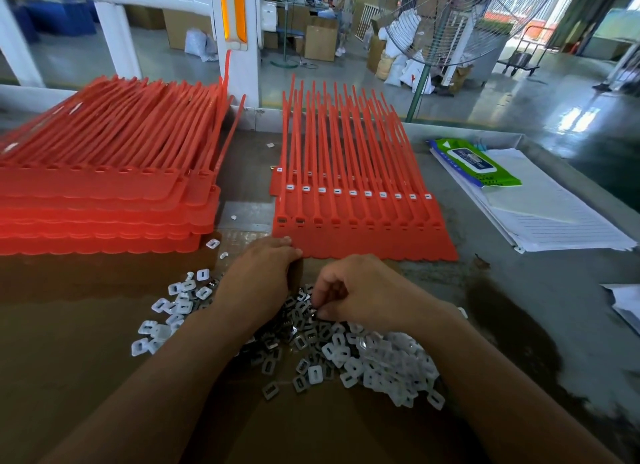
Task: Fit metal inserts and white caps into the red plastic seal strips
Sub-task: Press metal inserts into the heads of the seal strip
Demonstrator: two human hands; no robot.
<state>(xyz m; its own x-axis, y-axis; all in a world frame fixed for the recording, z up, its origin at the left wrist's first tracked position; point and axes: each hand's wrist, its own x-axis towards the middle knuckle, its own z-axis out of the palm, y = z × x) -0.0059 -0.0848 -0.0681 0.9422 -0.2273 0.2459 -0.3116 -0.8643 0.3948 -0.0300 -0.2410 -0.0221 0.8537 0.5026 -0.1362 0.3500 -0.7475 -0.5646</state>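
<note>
A sheet of joined red seal strips [363, 235] lies flat in the middle of the table, over another sheet whose row of white caps [353, 192] shows further back. In front of it lies a loose heap of dark metal inserts [298, 321] mixed with white caps [388, 363]. My left hand [259, 280] rests with curled fingers at the near left corner of the red sheet; what it holds is hidden. My right hand [360, 290] hovers over the heap, its fingertips pinching a metal insert [316, 312].
A tall stack of red seal sheets [104, 193] fills the left of the table. At the right lie lined papers [540, 214] and a green wipes pack [474, 162]. More white caps [173, 308] are scattered at the left. A standing fan [460, 17] is behind the table.
</note>
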